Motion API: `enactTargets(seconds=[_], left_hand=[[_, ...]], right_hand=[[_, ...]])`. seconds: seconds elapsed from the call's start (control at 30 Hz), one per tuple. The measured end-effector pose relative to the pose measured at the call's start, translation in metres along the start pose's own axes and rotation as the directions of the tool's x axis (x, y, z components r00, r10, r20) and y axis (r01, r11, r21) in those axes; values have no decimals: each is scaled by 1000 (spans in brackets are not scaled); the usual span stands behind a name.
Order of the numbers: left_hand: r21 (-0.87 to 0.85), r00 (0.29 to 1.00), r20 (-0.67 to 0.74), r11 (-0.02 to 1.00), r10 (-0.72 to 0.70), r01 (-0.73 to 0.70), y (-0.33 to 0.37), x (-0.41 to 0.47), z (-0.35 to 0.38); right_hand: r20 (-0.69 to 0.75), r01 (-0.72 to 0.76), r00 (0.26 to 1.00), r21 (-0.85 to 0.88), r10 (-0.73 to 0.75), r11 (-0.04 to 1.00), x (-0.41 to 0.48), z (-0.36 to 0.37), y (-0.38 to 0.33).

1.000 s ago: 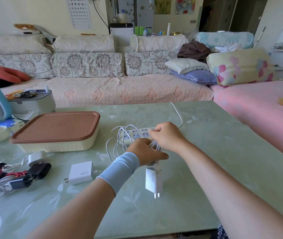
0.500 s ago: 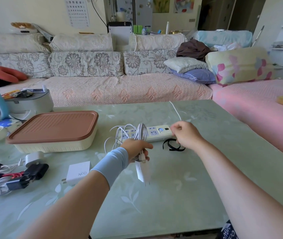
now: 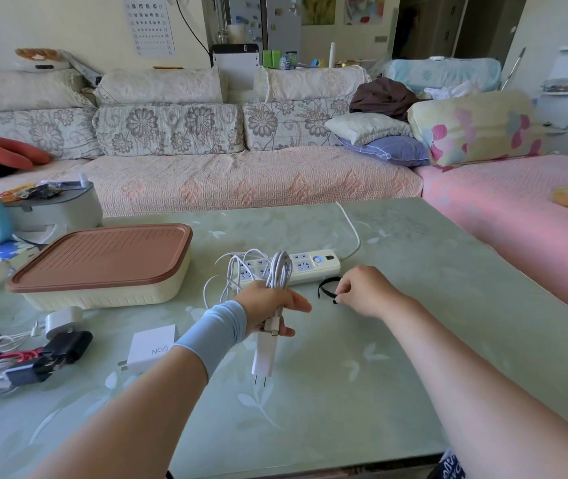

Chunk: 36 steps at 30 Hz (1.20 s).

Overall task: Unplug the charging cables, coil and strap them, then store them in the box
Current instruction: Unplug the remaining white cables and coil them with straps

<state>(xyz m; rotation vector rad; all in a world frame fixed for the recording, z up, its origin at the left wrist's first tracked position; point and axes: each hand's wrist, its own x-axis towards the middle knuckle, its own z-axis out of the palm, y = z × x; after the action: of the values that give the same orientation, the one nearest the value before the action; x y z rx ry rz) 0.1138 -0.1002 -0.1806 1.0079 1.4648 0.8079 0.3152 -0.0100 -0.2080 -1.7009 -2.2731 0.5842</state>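
Table point(image 3: 414, 340): box point(image 3: 103, 299) left of strip point(image 3: 310, 266), lidded.
Left hand point(image 3: 268, 305): grips coiled cable point(image 3: 279, 271).
Right hand point(image 3: 365, 292): pinches strap point(image 3: 325, 288) beside strip.
Remaining: strapping, boxing.

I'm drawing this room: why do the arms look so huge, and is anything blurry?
Head view: the wide-angle lens stretches things near the bottom edge, so the arms loom; daylight leaves a pale sheen on the table; the left hand gripping the white cable and right hand pinching the black strap look sharp.
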Motion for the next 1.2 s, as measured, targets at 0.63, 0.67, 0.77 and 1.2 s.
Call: enactTargets(seconds=[0.63,0.67,0.77,1.2], left_hand=[[-218,993,-39,969,114,-120,-4,-12,-8],[-199,992,-39,972,121,-127,-5,-12,-7],[-167,991,-31,977,132,-135,-7,-12,-4],[4,986,-142,996,92,-92,4,-7,1]], right_hand=[[-88,129,991,745,-96,655,-9,-8,-44],[-67,112,993,789,-96,604,-10,-8,-46],[25,20,994,922,-111,386,-13,-10,-57],[101,-113,984,991,-149,-75,-14,-14,-73]])
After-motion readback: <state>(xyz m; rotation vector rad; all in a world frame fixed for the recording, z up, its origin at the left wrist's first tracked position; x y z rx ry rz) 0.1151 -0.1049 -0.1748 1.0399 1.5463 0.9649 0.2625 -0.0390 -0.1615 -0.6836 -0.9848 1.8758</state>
